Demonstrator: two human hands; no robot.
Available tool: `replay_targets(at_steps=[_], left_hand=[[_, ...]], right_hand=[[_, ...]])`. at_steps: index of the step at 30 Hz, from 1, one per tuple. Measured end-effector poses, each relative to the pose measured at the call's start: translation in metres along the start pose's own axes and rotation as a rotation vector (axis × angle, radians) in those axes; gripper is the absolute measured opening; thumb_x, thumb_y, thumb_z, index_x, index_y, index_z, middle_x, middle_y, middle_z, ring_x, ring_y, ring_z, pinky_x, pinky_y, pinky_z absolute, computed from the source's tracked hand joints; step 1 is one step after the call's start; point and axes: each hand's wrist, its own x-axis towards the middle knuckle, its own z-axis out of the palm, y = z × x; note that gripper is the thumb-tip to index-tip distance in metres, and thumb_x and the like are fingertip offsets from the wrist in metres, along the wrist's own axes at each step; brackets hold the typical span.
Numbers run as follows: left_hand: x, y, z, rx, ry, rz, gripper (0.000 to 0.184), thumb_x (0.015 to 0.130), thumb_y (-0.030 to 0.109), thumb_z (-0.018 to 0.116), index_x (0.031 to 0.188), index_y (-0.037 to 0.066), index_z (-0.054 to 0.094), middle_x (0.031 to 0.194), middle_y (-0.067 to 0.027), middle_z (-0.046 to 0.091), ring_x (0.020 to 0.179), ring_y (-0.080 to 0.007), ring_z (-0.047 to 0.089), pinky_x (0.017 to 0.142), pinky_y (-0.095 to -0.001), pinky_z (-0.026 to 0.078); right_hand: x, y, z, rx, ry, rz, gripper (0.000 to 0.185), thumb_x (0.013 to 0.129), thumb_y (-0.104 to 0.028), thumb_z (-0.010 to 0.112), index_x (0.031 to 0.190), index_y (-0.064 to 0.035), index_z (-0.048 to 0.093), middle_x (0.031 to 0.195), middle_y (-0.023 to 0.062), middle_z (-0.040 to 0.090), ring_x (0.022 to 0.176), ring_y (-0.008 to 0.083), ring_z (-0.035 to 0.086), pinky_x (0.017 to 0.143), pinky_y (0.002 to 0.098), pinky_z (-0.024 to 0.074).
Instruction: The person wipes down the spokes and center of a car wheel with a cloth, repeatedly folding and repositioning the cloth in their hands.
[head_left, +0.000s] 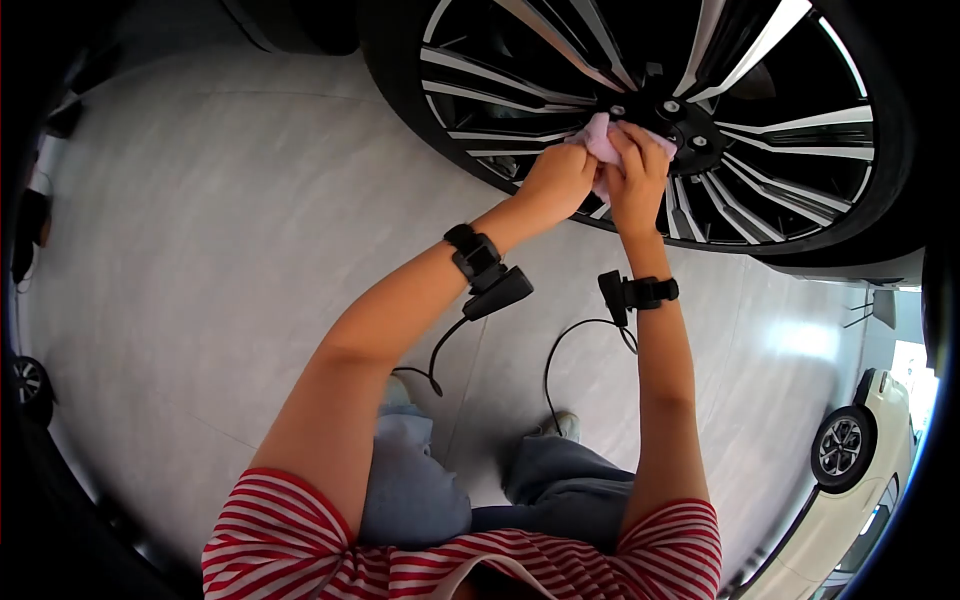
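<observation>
A pink cloth [603, 140] is bunched between my two hands at the hub of a large car wheel [790, 140] with black and silver spokes. My left hand [562, 180] is closed on the cloth's left side, its fingertips partly hidden. Beside it, my right hand [638, 180] has its fingers bent over the cloth, against the wheel near the center cap and lug nuts [671, 106]. Each wrist carries a black strapped device with a cable.
Grey floor [220, 230] lies beneath and to the left. At the lower right stands a cream-colored car [877, 440]. Another wheel [30, 380] shows at the far left edge. My knees and shoes are below my arms.
</observation>
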Motion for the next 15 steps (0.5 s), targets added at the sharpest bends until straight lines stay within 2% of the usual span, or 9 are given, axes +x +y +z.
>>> replay_targets(at_steps=[1,2,6,7,10,11,14,15], left_hand=[[-0.007,-0.005,-0.001,0.068,-0.031,-0.029,0.033,0.094,0.018,0.039,0.089,-0.004,0.063,0.078,-0.0218,0.066,0.071,-0.0387,0.064,0.067,-0.0466,0.051],[-0.015,-0.010,-0.003,0.137,-0.062,-0.064,0.034,0.094,0.019,0.039,0.089,-0.004,0.063,0.079,-0.0228,0.065,0.072,-0.0396,0.063,0.068,-0.0468,0.050],[-0.034,-0.041,-0.029,0.324,-0.196,-0.240,0.035,0.094,0.024,0.040,0.089,-0.001,0.064,0.083,-0.0243,0.065,0.076,-0.0426,0.061,0.071,-0.0485,0.049],[-0.036,-0.045,-0.037,0.402,-0.186,-0.216,0.033,0.093,0.023,0.042,0.088,-0.001,0.064,0.083,-0.0212,0.067,0.073,-0.0360,0.064,0.068,-0.0432,0.051],[-0.035,-0.079,-0.055,0.042,-0.032,-0.355,0.031,0.092,0.020,0.043,0.085,-0.002,0.064,0.083,-0.0153,0.068,0.072,-0.0256,0.067,0.065,-0.0365,0.052],[-0.036,-0.082,-0.067,-0.137,-0.027,-0.482,0.030,0.091,0.017,0.044,0.085,-0.004,0.063,0.082,-0.0104,0.068,0.073,-0.0177,0.067,0.065,-0.0314,0.053],[-0.041,-0.112,-0.087,-0.128,0.028,-0.531,0.032,0.091,0.020,0.041,0.084,-0.001,0.064,0.074,-0.0106,0.068,0.065,-0.0215,0.066,0.060,-0.0349,0.050],[-0.044,-0.116,-0.090,-0.049,0.009,-0.525,0.030,0.091,0.019,0.043,0.088,-0.003,0.064,0.077,-0.0113,0.068,0.068,-0.0208,0.067,0.061,-0.0338,0.052]], right_hand=[[-0.008,-0.002,0.003,0.017,0.014,0.018,0.037,0.068,0.000,0.067,0.104,-0.0081,0.064,0.110,0.0060,0.062,0.101,0.0267,0.057,0.088,0.0378,0.0424],[-0.016,-0.002,0.006,0.006,-0.036,-0.012,0.042,0.068,-0.006,0.068,0.110,-0.0101,0.063,0.121,0.0041,0.058,0.105,0.0255,0.056,0.090,0.0370,0.0418],[-0.023,-0.015,0.041,0.131,-0.102,-0.152,0.044,0.063,-0.010,0.069,0.106,-0.0114,0.063,0.118,0.0028,0.058,0.110,0.0260,0.054,0.093,0.0415,0.0405],[-0.019,-0.024,0.051,0.124,-0.089,-0.180,0.042,0.064,-0.011,0.068,0.105,-0.0117,0.063,0.117,0.0021,0.058,0.110,0.0257,0.055,0.093,0.0412,0.0409],[0.004,-0.057,0.080,0.134,-0.060,-0.249,0.036,0.067,-0.014,0.062,0.103,-0.0113,0.062,0.115,0.0013,0.059,0.108,0.0252,0.055,0.091,0.0392,0.0425],[0.007,-0.065,0.093,0.165,-0.099,-0.236,0.034,0.068,-0.015,0.060,0.101,-0.0100,0.062,0.115,0.0015,0.059,0.108,0.0247,0.055,0.091,0.0378,0.0429],[0.011,-0.087,0.115,0.140,-0.125,-0.279,0.038,0.069,-0.013,0.061,0.107,-0.0094,0.060,0.112,0.0036,0.059,0.107,0.0234,0.055,0.096,0.0357,0.0422],[0.008,-0.090,0.120,0.129,-0.169,-0.292,0.039,0.069,-0.013,0.062,0.108,-0.0095,0.059,0.111,0.0034,0.058,0.107,0.0231,0.055,0.097,0.0351,0.0421]])
